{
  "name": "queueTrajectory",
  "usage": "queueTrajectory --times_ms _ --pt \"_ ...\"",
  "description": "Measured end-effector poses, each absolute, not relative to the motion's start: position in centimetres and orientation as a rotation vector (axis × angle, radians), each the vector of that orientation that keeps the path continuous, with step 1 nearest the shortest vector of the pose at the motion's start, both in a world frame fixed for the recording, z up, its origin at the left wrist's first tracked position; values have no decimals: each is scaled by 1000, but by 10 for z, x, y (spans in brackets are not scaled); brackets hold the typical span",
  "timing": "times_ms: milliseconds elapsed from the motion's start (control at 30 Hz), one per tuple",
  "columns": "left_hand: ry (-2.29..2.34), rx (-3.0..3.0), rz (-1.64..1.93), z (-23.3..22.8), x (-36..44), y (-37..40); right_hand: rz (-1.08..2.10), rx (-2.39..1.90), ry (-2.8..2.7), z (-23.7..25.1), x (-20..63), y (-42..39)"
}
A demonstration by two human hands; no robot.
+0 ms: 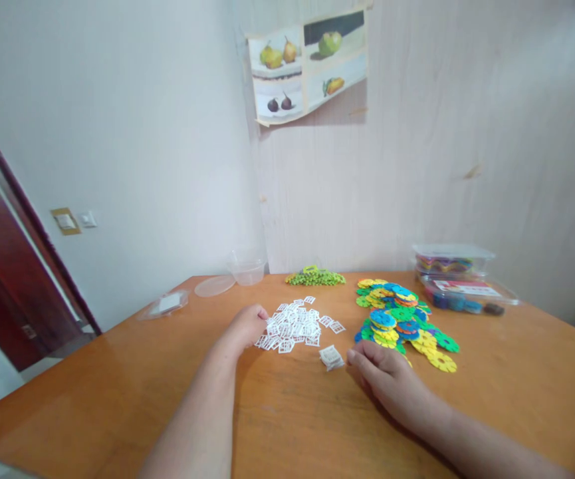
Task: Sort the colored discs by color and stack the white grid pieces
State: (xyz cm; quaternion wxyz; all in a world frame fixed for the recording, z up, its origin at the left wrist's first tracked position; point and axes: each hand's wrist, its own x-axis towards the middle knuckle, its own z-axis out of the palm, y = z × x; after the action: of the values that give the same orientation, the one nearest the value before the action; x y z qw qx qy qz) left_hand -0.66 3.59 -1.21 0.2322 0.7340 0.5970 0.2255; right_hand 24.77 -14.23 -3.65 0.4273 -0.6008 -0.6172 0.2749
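Observation:
A heap of small white window-frame-shaped plastic pieces (294, 324) is spread in the middle of the wooden table. My left hand (248, 327) is at the heap's left edge, its fingers bent closed against the pieces; whatever they pinch is hidden. Nearer to me lies a small neat stack of the same white pieces (331, 357). Just right of that stack rests my right hand (387, 378), fingers curled with the thumb against the index finger, and nothing shows in them. Beyond it spreads a pile of yellow, green and blue notched discs (399, 319).
Green small pieces (316, 277) are heaped at the back edge. A clear tub (247, 267), its round lid (215, 286) and a clear plastic packet (165, 304) are at back left. Clear boxes (466, 289) with coloured contents stand at back right against the wall.

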Motion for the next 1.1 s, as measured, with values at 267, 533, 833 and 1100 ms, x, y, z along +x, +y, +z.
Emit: queueTrajectory --times_ms 267,533,833,1100 --pt "1603 2144 675 -27 -25 35 699 -1488 -1565 -47 252 -138" --pt "1347 2547 551 -21 -22 18 738 -1489 -1607 -45 252 -142" --pt "1411 2625 527 -16 -28 15 750 -1559 -1603 -39 249 -148" --pt "1355 2571 563 -13 -29 16 746 -1576 -1613 -38 250 -151"
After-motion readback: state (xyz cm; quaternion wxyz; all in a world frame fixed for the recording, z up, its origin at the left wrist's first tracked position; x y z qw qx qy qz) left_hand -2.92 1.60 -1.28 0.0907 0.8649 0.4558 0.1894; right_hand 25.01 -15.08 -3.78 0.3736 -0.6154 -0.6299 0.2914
